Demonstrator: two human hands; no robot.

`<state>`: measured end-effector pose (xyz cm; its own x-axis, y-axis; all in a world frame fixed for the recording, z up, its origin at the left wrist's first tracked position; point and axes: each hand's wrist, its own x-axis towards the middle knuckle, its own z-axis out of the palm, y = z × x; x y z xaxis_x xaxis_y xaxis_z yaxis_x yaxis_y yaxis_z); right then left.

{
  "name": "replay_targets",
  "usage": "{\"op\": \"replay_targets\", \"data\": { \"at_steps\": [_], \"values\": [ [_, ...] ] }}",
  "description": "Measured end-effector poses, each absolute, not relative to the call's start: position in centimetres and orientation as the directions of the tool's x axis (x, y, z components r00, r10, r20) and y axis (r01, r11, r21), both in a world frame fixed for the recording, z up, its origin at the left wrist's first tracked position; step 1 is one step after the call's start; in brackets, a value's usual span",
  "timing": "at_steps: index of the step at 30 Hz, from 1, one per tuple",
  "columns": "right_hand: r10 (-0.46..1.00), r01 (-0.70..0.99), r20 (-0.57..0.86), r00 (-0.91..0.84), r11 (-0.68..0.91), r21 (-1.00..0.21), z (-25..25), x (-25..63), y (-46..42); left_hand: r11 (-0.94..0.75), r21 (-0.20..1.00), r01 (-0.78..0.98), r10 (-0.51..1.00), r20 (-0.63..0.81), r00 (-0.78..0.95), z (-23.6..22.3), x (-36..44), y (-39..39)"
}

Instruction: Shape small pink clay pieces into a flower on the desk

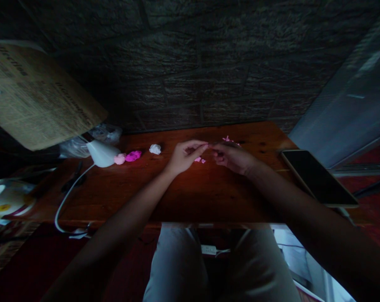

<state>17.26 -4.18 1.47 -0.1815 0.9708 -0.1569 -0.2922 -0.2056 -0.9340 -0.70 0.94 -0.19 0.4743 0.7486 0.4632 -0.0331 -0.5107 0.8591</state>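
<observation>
2 pink bits [203, 161] lie on the table [190, 197] just to the near side of our meeting fingertips [201, 148], closer to our left hand [186, 157] than our right hand [234, 158]. Whether these fingers pinch anything, we cannot tell. Beyond the right fingers, pink scraps [226, 139] trail rightward.

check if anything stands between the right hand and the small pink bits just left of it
Nothing visible does: only wooden tabletop shows between the right hand and those small pink bits. The left hand is close on their other side and does not cover that gap.
</observation>
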Motion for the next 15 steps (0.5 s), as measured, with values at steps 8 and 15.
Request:
{"op": "replay_targets", "data": {
  "at_steps": [8,15],
  "values": [
    [0.951,-0.319,-0.126,-0.284,-0.217,-0.922,1.94,17.17,-4.49,-0.314,0.943,-0.112,0.762,0.321,0.562,-0.10,-0.80,1.04],
    [0.942,-0.302,-0.108,-0.318,-0.208,-0.930,1.59,17.11,-4.46,-0.186,0.972,-0.141,0.763,0.233,0.602,-0.49,-0.74,1.27]
  ]
}}
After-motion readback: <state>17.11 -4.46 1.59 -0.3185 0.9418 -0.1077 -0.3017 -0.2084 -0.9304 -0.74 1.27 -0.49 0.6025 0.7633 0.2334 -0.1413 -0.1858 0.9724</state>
